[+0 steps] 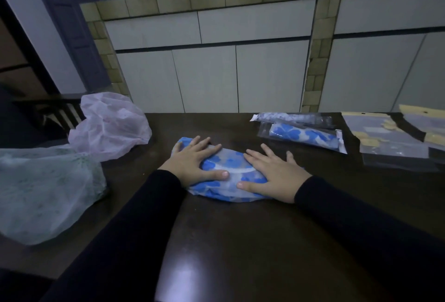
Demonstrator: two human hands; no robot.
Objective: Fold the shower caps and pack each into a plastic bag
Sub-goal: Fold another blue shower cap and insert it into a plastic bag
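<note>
A folded blue-flowered shower cap [227, 171] lies on the dark table [240, 241], in the middle. My left hand [193, 162] presses flat on its left end, fingers straight and spread. Flat on its right end lies my right hand [272, 169], thumb on the cap's near edge. Two packed caps in clear plastic bags rest at the back right: a blue-flowered one [305, 136] and a paler one [289, 117] behind it. A stack of flat plastic bags [390, 142] lies at the far right.
A pink shower cap [110, 124] and a pale green one [45, 193] lie loose at the table's left. White cabinet doors with tiled edging [216, 77] stand behind the table.
</note>
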